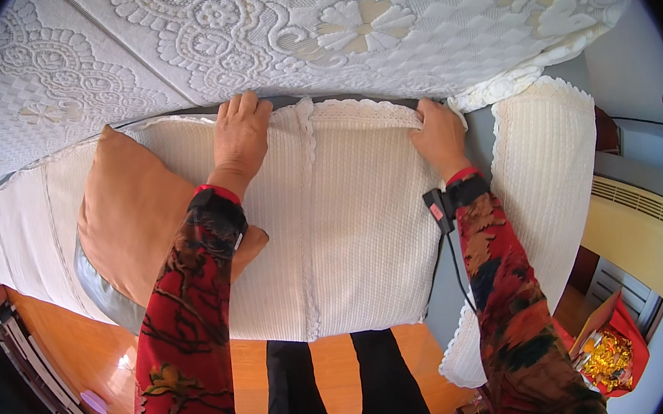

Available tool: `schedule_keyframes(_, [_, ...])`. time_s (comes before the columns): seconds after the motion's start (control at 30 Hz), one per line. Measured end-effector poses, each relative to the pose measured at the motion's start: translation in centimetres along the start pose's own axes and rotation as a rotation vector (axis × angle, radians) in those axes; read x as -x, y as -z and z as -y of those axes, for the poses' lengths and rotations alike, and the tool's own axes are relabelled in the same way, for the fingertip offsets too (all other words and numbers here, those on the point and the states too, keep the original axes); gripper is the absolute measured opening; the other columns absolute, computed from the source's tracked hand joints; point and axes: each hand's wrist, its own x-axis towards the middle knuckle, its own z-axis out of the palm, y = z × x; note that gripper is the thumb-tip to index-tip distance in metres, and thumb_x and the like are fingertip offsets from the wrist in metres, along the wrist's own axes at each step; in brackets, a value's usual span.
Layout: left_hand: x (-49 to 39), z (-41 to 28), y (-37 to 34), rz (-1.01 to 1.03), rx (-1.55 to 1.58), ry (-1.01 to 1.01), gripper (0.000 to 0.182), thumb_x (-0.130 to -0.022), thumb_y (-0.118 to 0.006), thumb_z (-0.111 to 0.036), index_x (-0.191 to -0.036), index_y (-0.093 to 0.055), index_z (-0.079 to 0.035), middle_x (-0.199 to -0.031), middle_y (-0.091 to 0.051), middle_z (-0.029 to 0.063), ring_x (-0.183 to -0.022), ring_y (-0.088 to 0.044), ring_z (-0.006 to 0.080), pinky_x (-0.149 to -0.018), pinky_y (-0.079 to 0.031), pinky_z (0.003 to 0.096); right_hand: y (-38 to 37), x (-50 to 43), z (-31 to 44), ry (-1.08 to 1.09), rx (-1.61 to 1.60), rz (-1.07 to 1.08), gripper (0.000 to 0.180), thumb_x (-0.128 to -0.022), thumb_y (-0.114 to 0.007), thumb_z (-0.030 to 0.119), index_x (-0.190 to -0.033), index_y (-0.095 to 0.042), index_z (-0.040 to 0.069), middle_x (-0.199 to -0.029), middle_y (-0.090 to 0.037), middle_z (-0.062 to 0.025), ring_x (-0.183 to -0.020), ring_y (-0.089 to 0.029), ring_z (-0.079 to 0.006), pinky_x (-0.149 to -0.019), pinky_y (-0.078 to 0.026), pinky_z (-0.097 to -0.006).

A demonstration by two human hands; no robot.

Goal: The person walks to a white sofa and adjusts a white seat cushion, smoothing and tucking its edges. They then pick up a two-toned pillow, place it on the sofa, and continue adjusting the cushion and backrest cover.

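Note:
A cream ribbed sofa cover with lace edging (365, 227) lies over the seat before me. My left hand (243, 132) is at its back edge, fingers curled down by the gap below the backrest; whether they grip cloth is hidden. My right hand (442, 134) pinches the lace-edged back corner of the same cover between thumb and fingers. A white patterned cover (365, 29) drapes the backrest above both hands. An orange-tan cushion (126, 201) rests on the seat left of my left forearm, its greyish underside partly showing.
Another cream lace-edged cover (545, 180) hangs over the sofa's right arm, past a strip of bare grey upholstery (479, 133). At the lower right stands a red bag with shiny gold-wrapped items (608, 359). A wooden floor (335, 386) shows below the seat.

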Motion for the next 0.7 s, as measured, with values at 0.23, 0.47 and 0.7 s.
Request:
schedule_keyframes(0.23, [-1.0,-0.5,-1.4,0.103,-0.111,0.14,0.016,-0.079,-0.063,-0.011,-0.093,-0.056,-0.01,-0.092,-0.057,0.0067,-0.091,-0.055,0.0249,-0.08,-0.042,0.0392,-2.9,0.4,1.1,-0.372,-0.052,-0.322,0.034,-0.076,-0.073,0.013,-0.099,-0.049,0.006,-0.1,-0.058,-0.017,-0.086,-0.06,-0.0407,-0.076,-0.049,-0.0475])
schedule_keyframes(0.47, [1.3,-4.6,-0.3,0.052,0.141,0.275,0.035,-0.084,-0.066,-0.023,-0.115,-0.055,-0.012,-0.114,-0.053,0.0129,-0.109,-0.051,0.0315,-0.089,-0.041,0.0465,-2.4,5.2,2.8,-0.074,-0.043,-0.342,0.037,-0.081,-0.063,0.009,-0.115,-0.051,0.003,-0.107,-0.054,-0.017,-0.104,-0.052,-0.0365,-0.088,-0.043,-0.0461])
schedule_keyframes(0.7, [0.7,-8.8,-2.9,0.233,-0.017,0.244,0.056,-0.089,-0.063,-0.036,-0.14,-0.043,-0.03,-0.141,-0.035,0.0188,-0.137,-0.024,0.0448,-0.102,-0.022,0.0688,-5.9,2.9,0.9,-0.195,-0.057,-0.399,0.044,-0.089,-0.058,0.019,-0.127,-0.046,0.0,-0.134,-0.045,-0.0199,-0.123,-0.041,-0.0405,-0.106,-0.03,-0.0489])
